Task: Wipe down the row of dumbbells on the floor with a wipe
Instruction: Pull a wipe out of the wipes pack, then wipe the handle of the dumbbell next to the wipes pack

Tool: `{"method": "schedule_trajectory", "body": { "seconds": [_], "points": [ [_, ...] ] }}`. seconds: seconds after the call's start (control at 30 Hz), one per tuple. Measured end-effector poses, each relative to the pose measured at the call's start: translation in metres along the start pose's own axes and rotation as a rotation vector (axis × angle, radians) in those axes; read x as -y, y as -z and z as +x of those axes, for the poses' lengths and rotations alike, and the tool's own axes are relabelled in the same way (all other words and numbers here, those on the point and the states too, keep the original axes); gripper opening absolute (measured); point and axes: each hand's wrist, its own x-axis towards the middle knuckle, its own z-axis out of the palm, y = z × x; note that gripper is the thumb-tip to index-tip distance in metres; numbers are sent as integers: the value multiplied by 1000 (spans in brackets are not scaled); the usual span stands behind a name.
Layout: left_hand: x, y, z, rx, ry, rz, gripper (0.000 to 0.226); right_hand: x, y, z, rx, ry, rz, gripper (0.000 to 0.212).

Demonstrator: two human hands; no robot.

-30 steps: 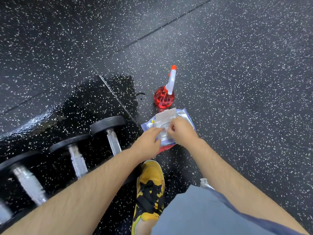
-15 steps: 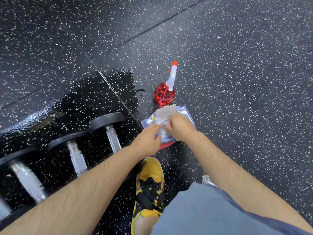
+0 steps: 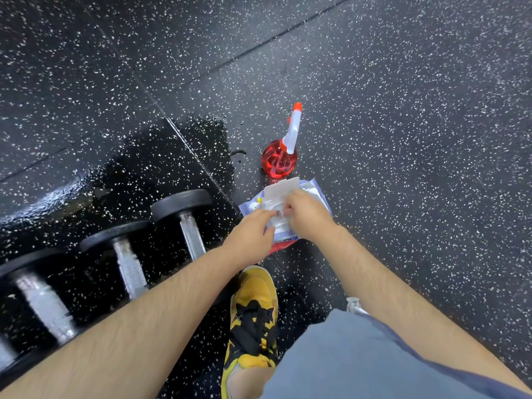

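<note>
Several dumbbells on wet speckled floor

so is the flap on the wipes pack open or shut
Open: the white flap stands raised above the wipes pack, tipped back toward the spray bottle.

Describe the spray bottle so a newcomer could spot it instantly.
Find the row of black dumbbells on the speckled rubber floor. Just past its right end, beyond the white wipes packet, stands a round red spray bottle. It alone is translucent red, with a white nozzle tipped orange.
</note>
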Motion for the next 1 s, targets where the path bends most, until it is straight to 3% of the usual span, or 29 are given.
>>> {"method": "schedule_trajectory", "body": {
  "seconds": [0.3, 0.57, 0.63, 0.77, 0.87, 1.0],
  "points": [
    [-4, 2, -1, 15, -7, 36, 46, 3, 23, -13, 16, -25, 235, 28],
    [-3, 4, -5, 28, 9, 48, 37, 8, 66, -29, -21, -38, 454, 18],
    [-9, 7, -6, -39, 42, 18, 35, 14, 89, -29, -33, -13, 492, 16],
    [-34, 27, -10, -320, 75, -463, 20, 29, 117, -25, 7, -13, 614, 16],
    [-51, 46, -12, -261, -84, -825, 27, 44, 121, -28, 14, 18, 630, 20],
    [-56, 60, -14, -262, -59, -937, 18, 61, 113, -34, 47, 63, 614, 12]
  ]
}}
